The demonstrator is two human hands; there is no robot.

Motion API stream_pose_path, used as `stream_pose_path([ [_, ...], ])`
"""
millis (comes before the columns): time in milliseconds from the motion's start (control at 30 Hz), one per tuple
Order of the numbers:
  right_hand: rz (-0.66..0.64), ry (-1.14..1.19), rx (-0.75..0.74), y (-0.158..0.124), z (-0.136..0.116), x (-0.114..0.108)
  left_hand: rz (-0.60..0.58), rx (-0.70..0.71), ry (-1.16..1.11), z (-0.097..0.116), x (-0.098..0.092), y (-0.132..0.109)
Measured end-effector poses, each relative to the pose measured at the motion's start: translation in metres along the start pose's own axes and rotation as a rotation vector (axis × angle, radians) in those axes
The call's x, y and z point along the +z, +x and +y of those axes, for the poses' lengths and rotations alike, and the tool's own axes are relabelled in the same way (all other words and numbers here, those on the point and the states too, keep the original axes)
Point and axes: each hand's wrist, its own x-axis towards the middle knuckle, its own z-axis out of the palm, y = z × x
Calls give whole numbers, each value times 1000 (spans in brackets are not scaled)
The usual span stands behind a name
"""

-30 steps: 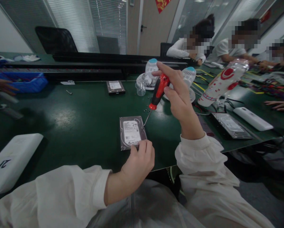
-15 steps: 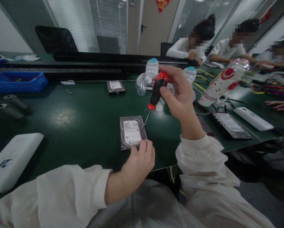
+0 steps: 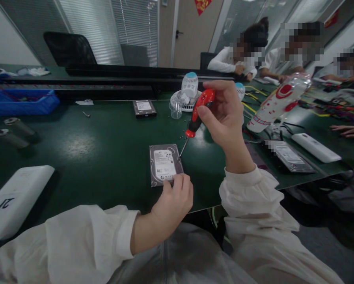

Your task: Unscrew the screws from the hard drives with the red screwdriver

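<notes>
A hard drive (image 3: pixel 164 163) lies label up on the dark green table (image 3: pixel 106 146) in front of me. My left hand (image 3: pixel 174 199) presses its fingertips on the drive's near edge, fingers curled. My right hand (image 3: pixel 224 116) is closed round the red and black handle of a screwdriver (image 3: pixel 198 114). The screwdriver slants down to the left, and its tip rests at the drive's right edge near the far corner.
A second hard drive (image 3: pixel 144 107), a clear cup (image 3: pixel 175 110) and small white fans (image 3: pixel 189 88) stand further back. A blue bin (image 3: pixel 23 101) is far left, a white box (image 3: pixel 14 199) near left. A plastic bottle (image 3: pixel 276 103) and another drive (image 3: pixel 289 156) lie right. Several people sit at the far right.
My right hand's fingers have closed round the screwdriver handle and turned it. A hand at the far left edge has gone from view. The drive and my left hand stay put.
</notes>
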Motion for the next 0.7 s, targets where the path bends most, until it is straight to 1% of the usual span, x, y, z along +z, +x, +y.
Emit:
stream_pose_path([
  [67, -5, -77, 23, 0, 0, 0, -5, -2, -2, 0, 0, 0],
  [133, -43, -107, 33, 0, -3, -2, -2, -2, -3, 0, 0, 0],
  [300, -121, 61, 2, 1, -7, -3, 2, -1, 1, 0, 0, 0],
  [367, -94, 41, 7, 1, -4, -3, 0, 0, 1, 0, 0, 0],
  [433, -40, -36, 26, 1, -2, -3, 2, 3, 5, 0, 0, 0],
  [500, -20, -65, 28, 1, -1, -4, 8, 4, 12, 0, 0, 0],
  [633, -83, 43, 4, 0, -2, -6, 12, 3, 12, 0, 0, 0],
  [700, -91, 57, 8, 0, -1, -5, 6, 3, 11, 0, 0, 0],
])
